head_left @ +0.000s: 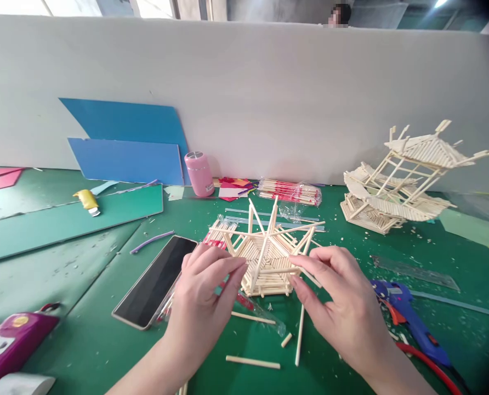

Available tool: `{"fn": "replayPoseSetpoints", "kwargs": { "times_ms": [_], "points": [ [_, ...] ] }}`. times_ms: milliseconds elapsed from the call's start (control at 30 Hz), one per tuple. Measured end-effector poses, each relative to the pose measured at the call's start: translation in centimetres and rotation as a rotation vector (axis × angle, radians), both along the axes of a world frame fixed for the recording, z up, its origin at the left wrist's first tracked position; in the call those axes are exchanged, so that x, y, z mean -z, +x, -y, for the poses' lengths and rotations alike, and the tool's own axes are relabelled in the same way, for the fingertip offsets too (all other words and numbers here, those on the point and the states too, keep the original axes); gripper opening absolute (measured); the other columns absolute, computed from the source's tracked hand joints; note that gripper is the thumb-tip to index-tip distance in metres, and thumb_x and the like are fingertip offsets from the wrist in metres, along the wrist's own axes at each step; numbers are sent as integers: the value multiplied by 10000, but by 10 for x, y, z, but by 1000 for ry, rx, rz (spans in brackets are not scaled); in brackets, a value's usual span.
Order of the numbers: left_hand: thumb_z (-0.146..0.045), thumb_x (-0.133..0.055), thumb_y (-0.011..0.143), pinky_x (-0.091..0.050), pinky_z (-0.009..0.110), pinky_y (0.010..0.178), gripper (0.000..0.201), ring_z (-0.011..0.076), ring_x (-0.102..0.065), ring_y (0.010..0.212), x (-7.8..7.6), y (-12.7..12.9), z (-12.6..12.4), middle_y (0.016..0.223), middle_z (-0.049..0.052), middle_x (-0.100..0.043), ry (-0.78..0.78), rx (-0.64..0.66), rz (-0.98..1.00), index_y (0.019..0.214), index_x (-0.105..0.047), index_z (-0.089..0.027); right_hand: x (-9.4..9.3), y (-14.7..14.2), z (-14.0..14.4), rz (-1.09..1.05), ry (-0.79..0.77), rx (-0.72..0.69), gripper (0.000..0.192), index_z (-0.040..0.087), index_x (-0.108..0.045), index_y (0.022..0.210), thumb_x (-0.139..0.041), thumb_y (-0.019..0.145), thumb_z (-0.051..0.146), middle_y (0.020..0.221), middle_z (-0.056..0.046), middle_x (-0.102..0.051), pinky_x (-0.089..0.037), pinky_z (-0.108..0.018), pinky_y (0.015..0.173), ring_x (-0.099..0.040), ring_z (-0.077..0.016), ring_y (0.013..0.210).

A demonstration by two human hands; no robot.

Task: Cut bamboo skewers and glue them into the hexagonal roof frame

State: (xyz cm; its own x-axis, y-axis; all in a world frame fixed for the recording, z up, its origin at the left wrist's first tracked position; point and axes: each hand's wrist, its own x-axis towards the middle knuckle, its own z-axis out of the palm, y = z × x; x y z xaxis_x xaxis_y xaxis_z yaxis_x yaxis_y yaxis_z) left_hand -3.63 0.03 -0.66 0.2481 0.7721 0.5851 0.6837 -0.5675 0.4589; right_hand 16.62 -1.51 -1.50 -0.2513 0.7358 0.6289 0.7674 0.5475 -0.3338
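In the head view, a small hexagonal frame of pale wooden sticks [275, 287] stands before me, with a slatted base, upright posts and sticks crossing on top. My right hand [343, 296] has its thumb and index finger on either side of the right end of a horizontal wooden stick [275, 271] on the near side. My left hand [207, 282] is at the frame's left, thumb and index tips pinched together; what lies between them is hidden. Loose sticks [252, 362] lie on the table in front, with a short cut piece [286, 340] near them.
A phone [156, 282] lies left of the frame. At right are a blue glue gun [417, 318], a clear ruler strip [415, 272] and a larger stick pagoda [409, 186]. Farther back stand a pink canister [199, 174], blue boards [129, 159] and bagged sticks [289, 192]. A yellow cutter [87, 201] lies left.
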Motion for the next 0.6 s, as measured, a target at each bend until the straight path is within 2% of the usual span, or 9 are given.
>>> {"fn": "replayPoseSetpoints", "kwargs": {
  "times_ms": [133,233,300,400,600],
  "points": [
    [-157,-587,787,-413,309,576,108,168,-493,629,10,-7,7,620,-1,-545,-28,-111,64,684,-603,-185,-7,-10,-6,55,-29,-42,191,183,-634,975,-566,801,143,807,-44,-482,-424,-317,645,-460,-173,762],
    [-165,-597,779,-415,295,543,173,160,-483,595,12,-5,10,590,-1,-514,-45,-74,104,608,-571,-180,-10,-16,-11,79,-61,-59,164,207,-656,930,-557,807,161,801,-42,-482,-415,-327,651,-452,-180,762],
    [-179,-625,761,-437,302,560,44,169,-513,634,12,0,11,664,27,-562,-23,-19,115,719,-615,-166,-11,-18,-13,97,-81,-65,145,215,-669,883,-551,812,169,797,-43,-488,-410,-329,657,-450,-184,766],
    [-201,-664,729,-463,353,636,200,199,-552,710,15,9,12,804,74,-621,-4,9,83,917,-622,-146,-12,-20,-14,118,-97,-58,152,216,-680,822,-534,822,173,804,-49,-504,-406,-329,664,-450,-187,772],
    [-134,-598,766,-457,370,631,139,210,-559,711,21,18,14,800,78,-631,-30,0,72,901,-624,-152,-12,-24,-14,119,-126,-42,176,193,-670,750,-520,838,167,790,-52,-518,-398,-322,656,-437,-183,755]
  ]
}}
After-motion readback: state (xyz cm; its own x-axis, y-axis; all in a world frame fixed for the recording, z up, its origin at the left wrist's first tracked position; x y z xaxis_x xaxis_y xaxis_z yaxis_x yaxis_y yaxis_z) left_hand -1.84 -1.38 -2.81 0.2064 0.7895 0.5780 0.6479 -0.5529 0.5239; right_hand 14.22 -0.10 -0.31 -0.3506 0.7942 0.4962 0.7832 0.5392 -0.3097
